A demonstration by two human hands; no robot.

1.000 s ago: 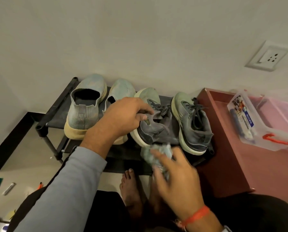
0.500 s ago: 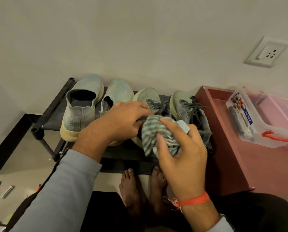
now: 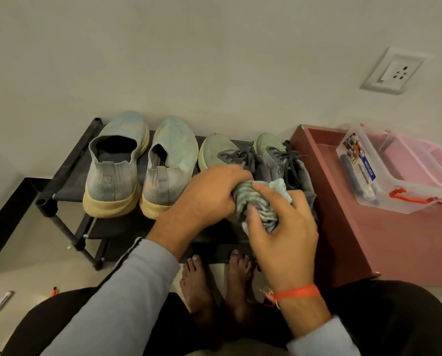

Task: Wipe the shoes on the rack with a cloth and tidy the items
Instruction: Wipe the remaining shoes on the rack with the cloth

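The person is crouching barefoot in front of a low black shoe rack (image 3: 68, 176) that is standing against the wall, with four shoes lined up heel-out along its top shelf. The two pale blue slip-ons (image 3: 117, 163) are sitting at the left end, their soles overhanging the front edge a little. The left hand (image 3: 209, 194) is reaching over the front edge and gripping the left grey lace-up shoe (image 3: 219, 152) near its collar, fingers curled down onto it. The right hand (image 3: 284, 227) is holding a striped cloth (image 3: 255, 204), its grip clamped round the bunched fabric, pressing it at the heel area between the two lace-up shoes; the right grey lace-up shoe (image 3: 279, 155) is lying just beside the rack's right end, close against the side of a reddish cabinet (image 3: 384, 235). On that cabinet's top, toward its back right corner, a clear plastic box (image 3: 368, 176) with an orange latch is resting beside a pink basket (image 3: 420, 163). Open floor is showing left of the rack, where a few pens (image 3: 3, 300) are lying near the person's knee.
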